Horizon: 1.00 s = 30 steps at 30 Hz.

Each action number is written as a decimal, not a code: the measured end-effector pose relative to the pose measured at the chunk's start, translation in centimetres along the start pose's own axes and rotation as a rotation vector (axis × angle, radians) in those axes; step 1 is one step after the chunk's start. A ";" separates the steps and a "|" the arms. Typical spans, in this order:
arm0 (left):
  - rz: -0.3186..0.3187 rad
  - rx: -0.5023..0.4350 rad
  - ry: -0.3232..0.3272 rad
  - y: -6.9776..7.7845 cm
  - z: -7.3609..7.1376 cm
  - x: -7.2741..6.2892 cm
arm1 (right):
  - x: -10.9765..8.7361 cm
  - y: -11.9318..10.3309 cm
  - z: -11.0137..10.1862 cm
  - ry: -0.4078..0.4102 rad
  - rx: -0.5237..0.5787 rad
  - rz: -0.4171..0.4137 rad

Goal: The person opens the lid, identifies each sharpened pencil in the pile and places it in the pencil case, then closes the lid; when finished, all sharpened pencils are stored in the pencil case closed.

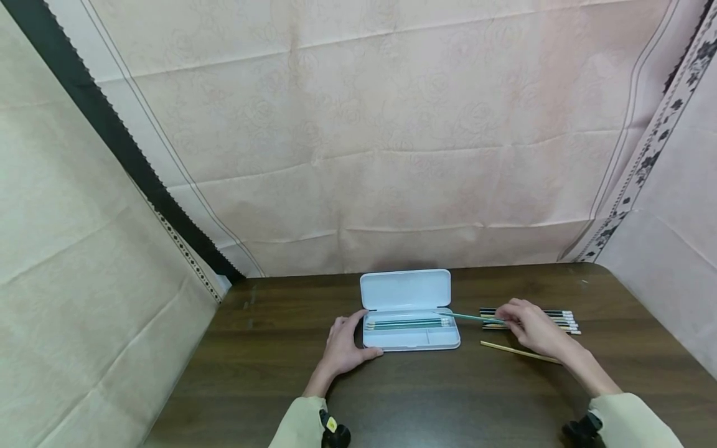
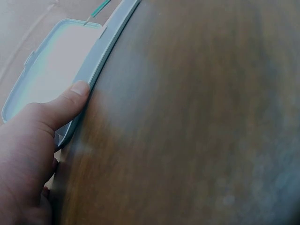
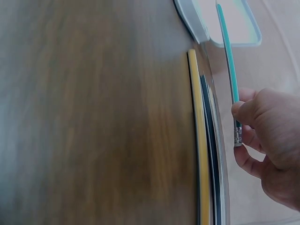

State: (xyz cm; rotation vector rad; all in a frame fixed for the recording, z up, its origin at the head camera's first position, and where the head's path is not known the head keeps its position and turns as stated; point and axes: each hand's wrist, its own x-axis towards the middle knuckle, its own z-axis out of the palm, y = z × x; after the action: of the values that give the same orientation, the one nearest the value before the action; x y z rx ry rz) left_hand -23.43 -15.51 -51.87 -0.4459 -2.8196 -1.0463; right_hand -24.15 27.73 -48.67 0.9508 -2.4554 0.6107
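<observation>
A light blue pencil case (image 1: 392, 341) lies with its lid (image 1: 406, 290) raised at the back. Inside, several green pencils (image 1: 409, 324) lie lengthwise, beside a small compartment at the right. My left hand (image 1: 343, 351) holds the case's left end, thumb at the front edge (image 2: 96, 61) and fingers around the back corner. My right hand (image 1: 532, 325) pinches a teal pencil (image 3: 227, 47) near its eraser end. That pencil points left, its tip above the case's right side. Beneath and behind the right hand lies a row of several pencils (image 1: 567, 321), partly hidden.
A gold-coloured pencil (image 1: 512, 350) lies by itself in front of the row, partly under the right forearm. The brown wooden table (image 1: 426, 398) ends at the back against a pale cloth (image 1: 392, 155), with more cloth hanging at both sides.
</observation>
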 end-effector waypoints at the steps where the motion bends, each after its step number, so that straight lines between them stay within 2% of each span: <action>1: 0.001 0.000 0.000 0.0 0.0 0.0 | 0.2 -0.2 0.1 -0.006 0.001 0.005; 16: 0.011 0.002 0.003 -0.1 0.0 0.1 | 3.6 -2.1 1.5 -0.095 0.058 0.060; 30: 0.014 0.000 0.005 0.0 0.0 0.1 | 5.7 -3.7 3.2 -0.106 0.042 0.036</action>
State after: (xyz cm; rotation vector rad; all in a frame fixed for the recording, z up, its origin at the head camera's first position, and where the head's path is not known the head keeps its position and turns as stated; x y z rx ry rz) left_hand -23.53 -15.49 -51.83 -0.4619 -2.8085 -1.0428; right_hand -26.12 20.65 -47.35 0.9803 -2.5673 0.6422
